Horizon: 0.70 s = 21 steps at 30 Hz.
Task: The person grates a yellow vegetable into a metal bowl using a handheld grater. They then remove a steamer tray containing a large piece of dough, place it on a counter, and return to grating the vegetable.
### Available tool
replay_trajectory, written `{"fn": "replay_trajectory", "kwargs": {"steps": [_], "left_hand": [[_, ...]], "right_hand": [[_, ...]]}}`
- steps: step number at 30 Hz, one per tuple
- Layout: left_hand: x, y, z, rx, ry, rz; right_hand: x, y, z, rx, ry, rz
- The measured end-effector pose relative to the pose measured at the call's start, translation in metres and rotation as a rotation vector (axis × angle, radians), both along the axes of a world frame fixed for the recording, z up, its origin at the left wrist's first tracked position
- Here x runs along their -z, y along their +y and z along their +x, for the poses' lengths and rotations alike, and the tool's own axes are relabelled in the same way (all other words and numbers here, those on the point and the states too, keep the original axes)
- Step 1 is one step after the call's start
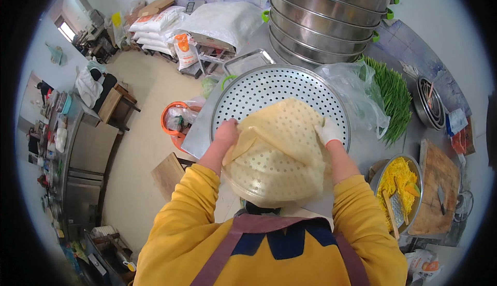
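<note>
A large round perforated metal steamer tray [268,80] lies on the metal table before me. Over its near half drapes a thin, damp-looking beige cloth [271,146], folded across the middle, through which the holes show. At the cloth's left edge, my left hand [228,131] is bare and closed on the fabric. My right hand [330,131], in a white glove, grips the opposite edge near the tray's right side. The near part of the cloth hangs towards my apron.
Stacked steel steamer tiers [322,18] stand behind the tray. Right of it are a plastic bag [349,88], green chives [392,99], a bowl of yellow shreds [400,177] with a grater, and a knife [441,200] on a wooden board [431,216]. An orange bin [167,119] stands left.
</note>
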<state>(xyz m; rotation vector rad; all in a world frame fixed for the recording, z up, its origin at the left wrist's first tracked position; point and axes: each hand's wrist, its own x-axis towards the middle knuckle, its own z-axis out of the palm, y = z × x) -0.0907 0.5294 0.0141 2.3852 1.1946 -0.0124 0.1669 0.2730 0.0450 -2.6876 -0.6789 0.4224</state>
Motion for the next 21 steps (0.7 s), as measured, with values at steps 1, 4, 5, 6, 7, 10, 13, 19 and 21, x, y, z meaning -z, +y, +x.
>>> {"fn": "replay_trajectory", "kwargs": {"steps": [1,4,5,6,7,10,13,19,21], "left_hand": [[0.002,-0.002,0.003,0.058,0.057,-0.027],[-0.005,0.0,-0.001,0.179,0.017,0.046],[-0.011,0.002,-0.001,0.174,-0.012,0.053],[-0.019,0.007,0.001,0.151,-0.017,0.058],[-0.028,0.013,0.006,0.127,-0.039,0.068],[-0.054,0.034,0.028,0.15,-0.246,0.164],[-0.065,0.05,0.056,0.07,-0.5,0.189],[-0.035,0.015,0.031,0.253,-0.249,0.185],[-0.023,-0.011,0.009,0.315,-0.135,0.146]], "right_hand": [[0.004,0.003,-0.004,-0.038,-0.001,-0.018],[0.002,0.001,-0.01,-0.113,0.025,-0.053],[-0.003,0.0,-0.008,-0.103,0.012,-0.048],[-0.009,-0.002,-0.004,-0.093,0.0,-0.032],[-0.016,-0.002,0.002,-0.082,-0.013,-0.014],[-0.037,0.006,0.028,0.029,-0.087,0.076],[-0.048,0.016,0.043,0.156,-0.239,0.218],[-0.034,0.006,0.014,0.004,-0.226,-0.062],[-0.023,-0.005,-0.005,-0.1,-0.161,-0.223]]}}
